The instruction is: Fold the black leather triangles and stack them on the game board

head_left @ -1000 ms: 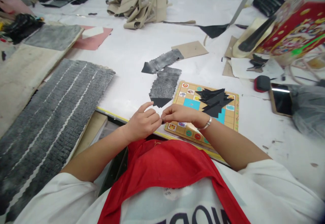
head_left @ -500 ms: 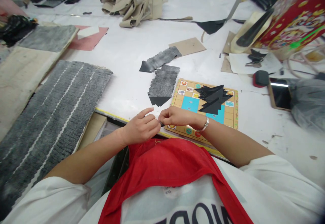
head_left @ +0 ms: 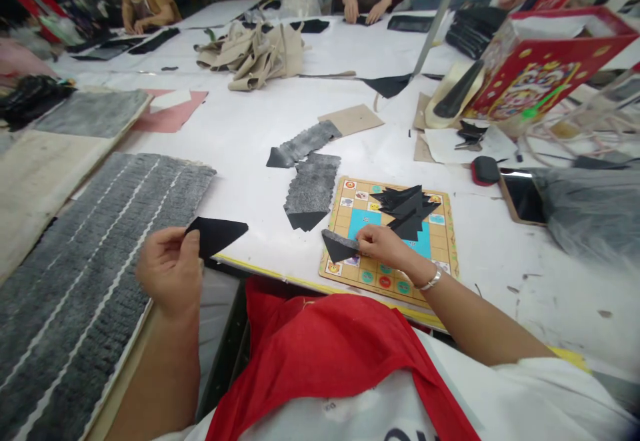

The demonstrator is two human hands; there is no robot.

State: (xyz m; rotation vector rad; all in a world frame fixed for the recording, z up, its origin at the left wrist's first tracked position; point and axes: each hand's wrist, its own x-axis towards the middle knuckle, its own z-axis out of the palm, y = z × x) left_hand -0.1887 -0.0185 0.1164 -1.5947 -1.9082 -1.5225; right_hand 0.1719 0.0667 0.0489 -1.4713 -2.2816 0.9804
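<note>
My left hand [head_left: 169, 269] is closed on a black triangular piece [head_left: 216, 235], held out to the left over the table's front edge, beside a large grey textured sheet [head_left: 85, 274]. My right hand [head_left: 384, 246] pinches a second triangular piece [head_left: 339, 245], grey on top and black below, at the near left corner of a colourful game board [head_left: 387, 274]. A pile of black triangles [head_left: 406, 206] lies on the board just beyond my right hand. Two grey strips with zigzag edges [head_left: 310, 184] lie left of the board.
A phone [head_left: 523, 197] and a red-black oval case [head_left: 485, 169] lie right of the board, a red printed box [head_left: 545, 71] behind them. Beige fabric strips [head_left: 253, 54] are piled at the back. Two other people work at the table's far side.
My hands were together at the table's edge. They have parted: the left moved out left with a black triangle, the right moved onto the board with another piece. The view tilted up.
</note>
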